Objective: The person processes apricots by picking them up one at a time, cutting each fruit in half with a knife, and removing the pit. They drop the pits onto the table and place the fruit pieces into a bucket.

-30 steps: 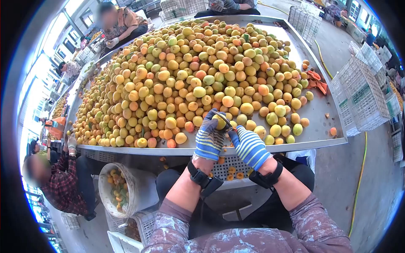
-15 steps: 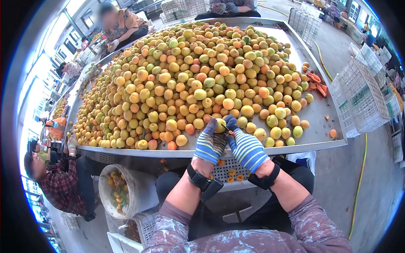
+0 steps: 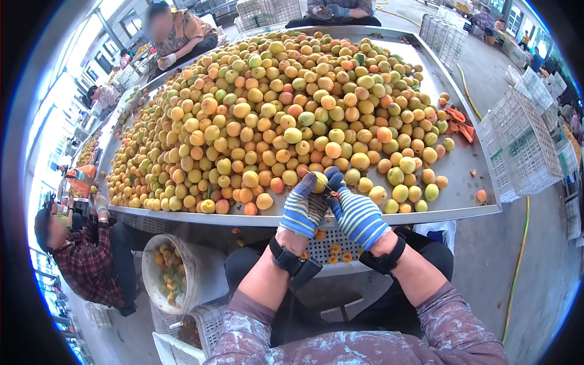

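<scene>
My left hand, in a striped blue and yellow knit glove, is closed around a yellow-green apricot at the table's near edge. Close against it, my right hand in a matching glove has its fingers pinched on what looks like a small knife. Only an orange-red bit and a thin dark part of that tool show; the fingers and fruit hide the rest. Just beyond both hands lies a big heap of apricots, yellow, orange and some green.
The metal table has a raised rim and an orange cloth at right. Below my hands, a perforated crate holds halved apricots. A white bucket of fruit pieces stands left. Co-workers sit around the table; stacked crates stand right.
The view has shifted slightly. Both my hands stay together on the apricot, with only small finger movement. The co-worker at lower left has raised a gloved hand slightly.
</scene>
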{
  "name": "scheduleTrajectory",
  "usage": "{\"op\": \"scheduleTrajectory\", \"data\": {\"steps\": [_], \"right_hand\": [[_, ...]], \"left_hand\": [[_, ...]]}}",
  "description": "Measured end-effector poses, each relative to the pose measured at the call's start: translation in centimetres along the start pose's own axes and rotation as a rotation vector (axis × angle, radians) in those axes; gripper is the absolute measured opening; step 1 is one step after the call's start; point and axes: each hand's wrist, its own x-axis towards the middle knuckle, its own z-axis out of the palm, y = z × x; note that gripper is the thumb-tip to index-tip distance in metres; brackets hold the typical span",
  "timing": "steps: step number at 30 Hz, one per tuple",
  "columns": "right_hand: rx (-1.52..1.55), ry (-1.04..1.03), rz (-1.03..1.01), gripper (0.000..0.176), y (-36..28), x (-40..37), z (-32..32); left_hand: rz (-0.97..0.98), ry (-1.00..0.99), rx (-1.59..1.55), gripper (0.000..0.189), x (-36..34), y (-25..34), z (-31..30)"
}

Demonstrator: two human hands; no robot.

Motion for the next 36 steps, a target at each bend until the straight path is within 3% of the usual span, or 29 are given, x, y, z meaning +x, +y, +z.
{"op": "scheduleTrajectory", "data": {"steps": [2,9,13,15,18,19,23,25,28,32,34,36], "right_hand": [[0.085,0.001,-0.055,0.03,0.1,0.2,-0.1],[0.098,-0.022,-0.074,0.031,0.7,0.2,-0.3],[0.075,0.027,-0.104,0.031,1.0,0.1,-0.4],[0.032,0.034,-0.069,0.03,0.8,-0.1,-0.8],[0.031,0.033,-0.05,0.031,0.7,-0.1,-0.8],[0.043,0.034,-0.063,0.032,0.7,-0.2,-0.9],[0.034,0.082,-0.104,0.03,0.8,-0.2,-0.4],[-0.033,-0.022,-0.034,0.028,0.9,-0.1,-0.2],[-0.039,-0.033,-0.022,0.026,0.8,0.1,-0.5],[0.044,0.081,-0.061,0.028,0.4,0.1,-0.8],[-0.013,0.067,-0.041,0.027,1.0,0.2,-0.1],[-0.02,0.055,-0.047,0.027,0.9,0.1,0.3]], "left_hand": [[0.081,0.021,0.006,0.032,0.0,0.0,0.1],[0.29,-0.137,0.517,0.046,0.3,0.6,-0.1],[0.319,-0.109,0.482,0.049,-0.1,0.2,0.6],[0.023,-0.221,0.045,0.056,0.1,0.6,0.1],[-0.11,-0.206,0.046,0.062,-0.2,0.1,0.1],[-0.023,-0.115,0.135,0.06,-0.3,-0.4,0.2],[0.018,-0.147,0.157,0.055,-0.1,-0.1,-0.6],[0.165,-0.098,0.39,0.043,-0.4,-0.2,-0.5],[0.321,-0.005,0.644,0.045,-0.6,-0.4,0.7],[0.327,-0.116,0.388,0.052,0.4,-0.4,-0.1],[-0.007,0.009,0.039,0.056,0.4,0.1,-0.4],[-0.022,0.053,0.081,0.057,1.1,-0.1,-1.3]]}}
